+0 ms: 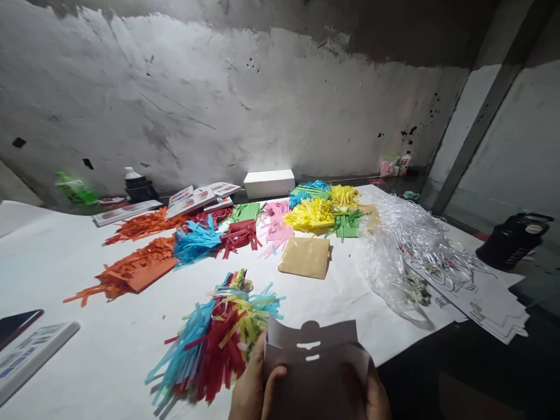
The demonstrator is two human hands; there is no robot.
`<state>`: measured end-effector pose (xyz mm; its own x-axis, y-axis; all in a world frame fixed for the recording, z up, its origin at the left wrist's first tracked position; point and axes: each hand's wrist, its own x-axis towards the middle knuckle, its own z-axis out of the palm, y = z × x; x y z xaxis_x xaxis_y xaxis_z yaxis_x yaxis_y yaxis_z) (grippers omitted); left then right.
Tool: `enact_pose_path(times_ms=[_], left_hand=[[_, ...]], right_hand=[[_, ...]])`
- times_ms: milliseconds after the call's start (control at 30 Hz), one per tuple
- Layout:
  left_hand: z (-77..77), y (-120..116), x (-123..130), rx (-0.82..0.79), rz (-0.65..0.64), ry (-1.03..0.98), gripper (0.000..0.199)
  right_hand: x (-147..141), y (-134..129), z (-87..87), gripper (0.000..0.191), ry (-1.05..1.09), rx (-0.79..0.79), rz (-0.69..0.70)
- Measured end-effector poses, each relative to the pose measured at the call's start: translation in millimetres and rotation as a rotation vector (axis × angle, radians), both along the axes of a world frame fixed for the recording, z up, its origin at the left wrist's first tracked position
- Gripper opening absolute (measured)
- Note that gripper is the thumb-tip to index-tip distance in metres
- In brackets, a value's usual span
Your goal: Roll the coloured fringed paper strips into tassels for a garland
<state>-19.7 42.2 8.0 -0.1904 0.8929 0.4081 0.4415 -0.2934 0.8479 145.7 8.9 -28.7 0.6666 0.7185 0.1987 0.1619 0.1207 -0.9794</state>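
My left hand [258, 382] and my right hand [377, 391] hold a folded card box [312, 379] between them at the bottom edge. Its near side is in shadow; cut-out slots and a rounded tab show near its top. The left thumb lies on the near side, while the right fingers are mostly behind the card. Just left of the left hand is a pile of multicoloured paper tassels [223, 344] in blue, red and yellow. A flat brown paper packet [305, 256] rests beyond the box.
Coloured fringed paper bundles [196, 239] span the table's middle. White strings in plastic [411, 233] and printed cards [485, 303] are at right, near a black bottle [511, 239]. A white box [269, 184] stands at the back; a phone [17, 326] lies left.
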Motion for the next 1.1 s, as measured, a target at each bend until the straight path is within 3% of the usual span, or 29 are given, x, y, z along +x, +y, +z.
enact_pose_path(times_ms=[167,267,333,467,633,733,833,967,1100], left_hand=[[-3.9,1,1,-0.029,-0.013,-0.015,0.054],[-0.5,8,-7,-0.046,0.034,-0.057,0.053],[1.7,12,-14,-0.08,0.026,-0.091,0.053],[0.9,13,-21,-0.162,-0.057,-0.164,0.057],[-9.7,9,-1,-0.101,-0.069,-0.208,0.079],[-17.5,7,8,-0.111,-0.012,-0.182,0.071],[-22.4,6,9,-0.116,0.018,-0.187,0.059],[-21.0,4,8,-0.11,-0.029,-0.249,0.052],[-17.6,2,8,-0.119,-0.054,-0.348,0.051]], right_hand=[[4,10,6.2,0.066,0.096,-0.115,0.063],[6,7,7.2,0.084,0.448,-0.029,0.367],[8,4,6.5,0.082,0.654,0.016,0.508],[12,2,9.9,0.066,0.575,-0.006,0.386],[6,11,29.0,0.052,0.356,-0.007,0.353],[4,17,32.2,0.051,0.116,0.02,0.247],[7,22,23.2,0.049,-0.022,-0.028,0.076],[11,24,11.7,0.05,0.101,-0.099,0.116],[16,22,7.1,0.05,0.248,-0.015,0.218]])
